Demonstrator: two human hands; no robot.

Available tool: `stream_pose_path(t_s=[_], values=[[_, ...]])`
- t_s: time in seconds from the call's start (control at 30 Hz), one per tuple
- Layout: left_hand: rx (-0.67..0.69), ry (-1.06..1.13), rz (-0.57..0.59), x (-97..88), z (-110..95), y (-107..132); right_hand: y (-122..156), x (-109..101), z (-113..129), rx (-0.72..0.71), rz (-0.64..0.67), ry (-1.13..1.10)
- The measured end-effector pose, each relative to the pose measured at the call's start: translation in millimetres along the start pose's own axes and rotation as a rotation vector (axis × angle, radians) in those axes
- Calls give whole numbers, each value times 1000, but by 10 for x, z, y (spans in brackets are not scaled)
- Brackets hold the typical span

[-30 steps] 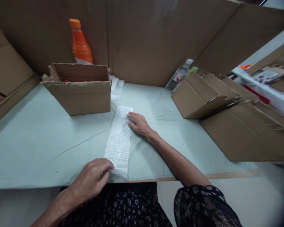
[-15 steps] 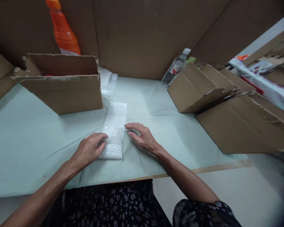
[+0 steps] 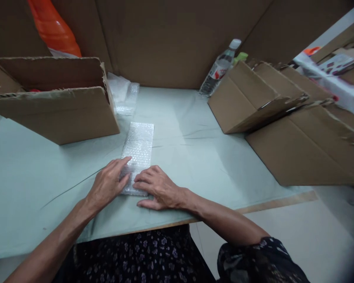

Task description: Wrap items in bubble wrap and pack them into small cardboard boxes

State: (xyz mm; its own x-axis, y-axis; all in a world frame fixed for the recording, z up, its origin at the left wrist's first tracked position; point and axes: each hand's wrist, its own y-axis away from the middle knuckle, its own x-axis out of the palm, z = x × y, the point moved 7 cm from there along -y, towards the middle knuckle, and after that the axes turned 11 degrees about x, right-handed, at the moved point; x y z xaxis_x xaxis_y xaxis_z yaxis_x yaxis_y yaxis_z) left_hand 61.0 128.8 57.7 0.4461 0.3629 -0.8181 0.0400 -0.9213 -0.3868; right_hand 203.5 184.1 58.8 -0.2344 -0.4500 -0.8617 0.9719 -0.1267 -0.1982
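A strip of clear bubble wrap [image 3: 138,145] lies lengthwise on the pale green table [image 3: 188,149]. My left hand [image 3: 107,183] rests on its near left corner, fingers stretched out and lying flat. My right hand [image 3: 156,188] lies over the near end of the strip, fingers spread and pressing down on it. Neither hand lifts the wrap off the table.
An open cardboard box [image 3: 51,98] stands at the left with an orange bottle [image 3: 53,29] behind it. More bubble wrap [image 3: 124,94] lies by the back wall. A clear water bottle [image 3: 220,68] leans at the back. Flattened cardboard boxes [image 3: 283,114] fill the right side.
The bubble wrap strip has been slid away from the table edge. My right hand came back from the strip's far end onto its near end; my left hand moved forward with it.
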Motion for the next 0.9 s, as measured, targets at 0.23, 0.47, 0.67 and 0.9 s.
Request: stream_pose_path(t_s=[0.23, 0.47, 0.67, 0.9], values=[[109, 56, -98, -388, -241, 209, 0, -37, -105, 99, -156, -65], [-22, 118, -32, -228, -134, 314, -6, -136, -223, 245, -245, -283], [-37, -45, -63, -134, 3, 135, 38, -352, -143, 152, -403, 37], [196, -69, -39, -196, -214, 241, -6, -121, -216, 138, -175, 62]])
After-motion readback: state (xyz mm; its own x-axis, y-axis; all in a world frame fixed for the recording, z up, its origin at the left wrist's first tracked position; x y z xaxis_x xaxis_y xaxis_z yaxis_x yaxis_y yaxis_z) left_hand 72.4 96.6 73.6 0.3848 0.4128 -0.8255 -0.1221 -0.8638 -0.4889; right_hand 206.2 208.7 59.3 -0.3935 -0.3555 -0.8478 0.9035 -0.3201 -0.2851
